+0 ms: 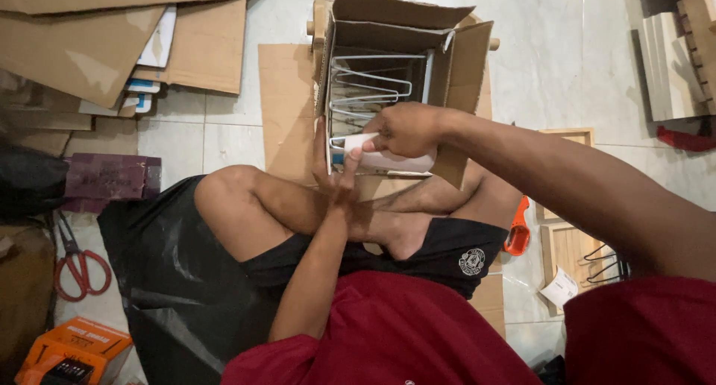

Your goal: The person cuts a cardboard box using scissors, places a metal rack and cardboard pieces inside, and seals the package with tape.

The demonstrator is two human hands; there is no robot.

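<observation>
An open cardboard box (pixel 455 64) stands on the floor in front of my crossed legs, with a white wire rack (pixel 369 83) inside it. My right hand (pixel 406 129) grips a white tube-shaped object (pixel 391 160) at the box's near edge. My left hand (pixel 337 178) reaches up from below, fingers spread, touching the near end of that white object and the box rim. I sit on a black plastic sheet (pixel 156 258), wearing a red shirt and black shorts.
Flattened cardboard sheets (pixel 89 49) lie at the upper left. Red-handled scissors (pixel 78 269) and an orange box (pixel 71 351) sit at the lower left. An orange tool (pixel 517 232), wooden frames (pixel 567 243) and wood pieces (pixel 675 64) lie on the right.
</observation>
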